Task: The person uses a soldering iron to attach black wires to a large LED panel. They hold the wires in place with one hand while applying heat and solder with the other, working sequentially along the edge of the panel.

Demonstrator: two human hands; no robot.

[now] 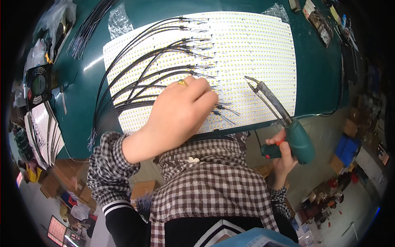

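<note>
My left hand (181, 103) is closed over the lower middle of a white LED strip panel (255, 53), with a gold ring on one finger. Its fingertips are hidden beneath it, so what they pinch cannot be seen. Black cables (144, 74) run from the left under and beside this hand, their thin stripped wires fanning out along the panel's middle seam. In my right hand (284, 158) is a green soldering gun (299, 140), gripped by its handle below the panel's near right corner. Its forked metal tip (253, 82) points up and left above the panel's right half.
The panel lies on a dark green table (317, 78). A small black fan (39, 85) stands at the left, near a stack of white strips (43, 127). Loose black cables (88, 33) lie at the far left. A worn box (317, 22) is at the far right.
</note>
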